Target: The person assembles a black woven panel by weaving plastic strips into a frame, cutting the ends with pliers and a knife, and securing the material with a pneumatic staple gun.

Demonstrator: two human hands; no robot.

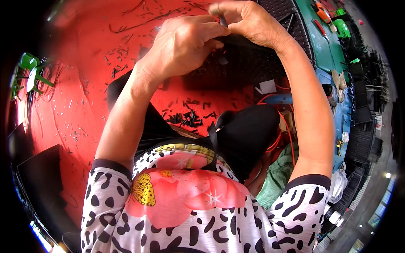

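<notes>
My left hand (181, 44) and my right hand (251, 23) meet at the top middle, fingertips close together. The fingers of my left hand are curled and closed; what they grip, if anything, is hidden. Between the thumb and forefinger of my right hand shows a small greyish piece (222, 21), too small to name. Just below and behind both hands is a dark woven wicker panel (253, 57), partly covered by them. More of its black weave shows beside my right wrist.
Black cut scraps (185, 119) lie scattered over the red floor (80, 92). Along the right runs a green and blue bench (322, 55) bearing a red-handled tool (320, 29). A green sack (278, 177) and red cables (289, 135) are near my right knee. Green chairs (31, 69) stand far left.
</notes>
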